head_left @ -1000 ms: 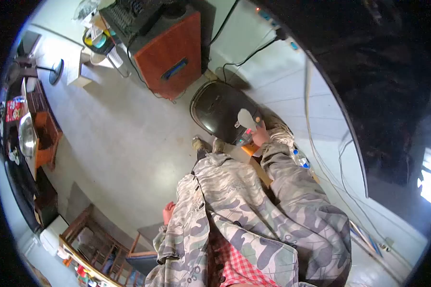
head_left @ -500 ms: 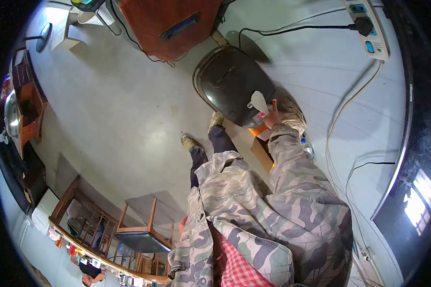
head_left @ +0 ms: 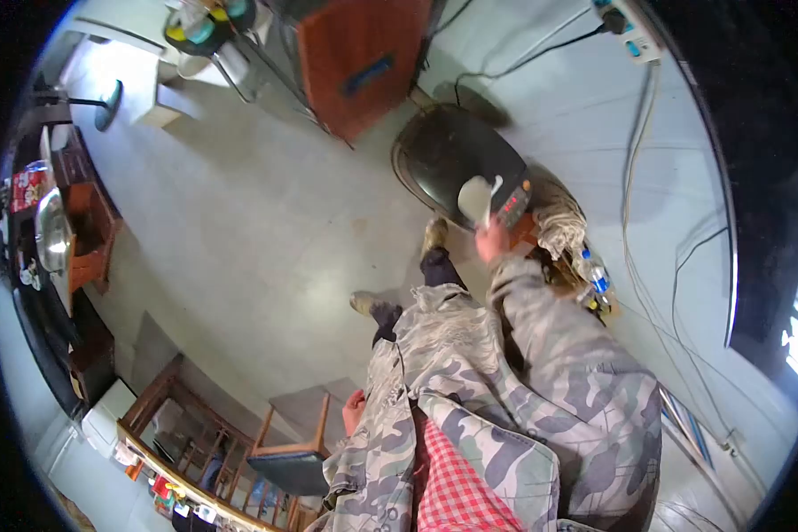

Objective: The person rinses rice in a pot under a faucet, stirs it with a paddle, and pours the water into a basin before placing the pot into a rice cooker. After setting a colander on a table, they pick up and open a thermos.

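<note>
A black rice cooker (head_left: 452, 155) stands on the floor with a lit red display (head_left: 512, 206) on its front panel. A white rice paddle (head_left: 475, 199) sticks up at the panel's left. My right hand (head_left: 490, 241), blurred, is just below the paddle and panel; its fingers are indistinct, and I cannot tell if it touches the paddle. My left hand (head_left: 355, 411) hangs at my side, holding nothing, with fingers loosely curled. Camouflage sleeves cover both arms. My shoes (head_left: 434, 235) stand close to the cooker.
A brown speaker cabinet (head_left: 363, 62) stands behind the cooker. A power strip (head_left: 628, 25) and cables (head_left: 634, 177) lie at right. A crumpled cloth (head_left: 560, 222) and a bottle (head_left: 594, 275) are beside the cooker. A wooden chair (head_left: 293, 448) is behind me, and a shelf with a metal bowl (head_left: 51, 238) at left.
My right hand has pulled back from the cooker's panel to just below it. The view has swung, and my feet have stepped closer to the cooker.
</note>
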Tool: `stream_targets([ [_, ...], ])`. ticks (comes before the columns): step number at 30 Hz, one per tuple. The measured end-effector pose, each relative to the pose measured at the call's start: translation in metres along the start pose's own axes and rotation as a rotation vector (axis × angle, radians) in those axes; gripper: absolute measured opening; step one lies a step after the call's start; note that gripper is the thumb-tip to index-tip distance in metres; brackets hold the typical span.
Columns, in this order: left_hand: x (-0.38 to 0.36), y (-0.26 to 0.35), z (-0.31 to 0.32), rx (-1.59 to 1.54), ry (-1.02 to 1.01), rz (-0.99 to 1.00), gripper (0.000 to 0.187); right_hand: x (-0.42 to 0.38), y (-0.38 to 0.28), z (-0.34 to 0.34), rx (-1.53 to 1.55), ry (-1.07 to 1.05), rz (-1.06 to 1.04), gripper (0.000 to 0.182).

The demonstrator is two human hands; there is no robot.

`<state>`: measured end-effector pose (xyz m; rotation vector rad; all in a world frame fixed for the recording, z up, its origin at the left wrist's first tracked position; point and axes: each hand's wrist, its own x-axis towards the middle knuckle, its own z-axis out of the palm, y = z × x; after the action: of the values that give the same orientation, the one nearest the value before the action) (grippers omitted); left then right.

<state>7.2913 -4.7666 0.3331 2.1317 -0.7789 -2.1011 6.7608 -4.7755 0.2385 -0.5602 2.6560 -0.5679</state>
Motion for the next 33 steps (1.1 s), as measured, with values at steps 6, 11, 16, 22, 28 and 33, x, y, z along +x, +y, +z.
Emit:
stream_targets([
  [6,0.029,0.029,-0.037,0.169,0.086,0.337,0.033,-0.113,-0.050,0.006,0.535,-0.506,0.186,0.019],
  [11,0.051,0.019,-0.089,0.033,0.312,0.460,0.033,-0.097,-0.051,0.024,0.226,-0.484,-0.003,0.026],
  [16,0.053,0.002,-0.124,0.204,0.484,0.397,0.037,-0.089,-0.139,0.035,0.085,-0.614,-0.035,0.010],
  [22,0.070,0.046,-0.132,0.293,0.403,0.194,0.040,-0.081,-0.238,0.066,-0.262,-0.682,-0.435,0.013],
  [28,0.115,0.105,-0.181,0.133,0.489,0.254,0.042,-0.006,-0.280,0.194,-0.439,-0.811,-0.278,0.015],
  [33,0.084,0.154,-0.267,0.163,0.428,0.172,0.044,-0.056,-0.471,0.200,-0.463,-0.742,-0.659,0.033],
])
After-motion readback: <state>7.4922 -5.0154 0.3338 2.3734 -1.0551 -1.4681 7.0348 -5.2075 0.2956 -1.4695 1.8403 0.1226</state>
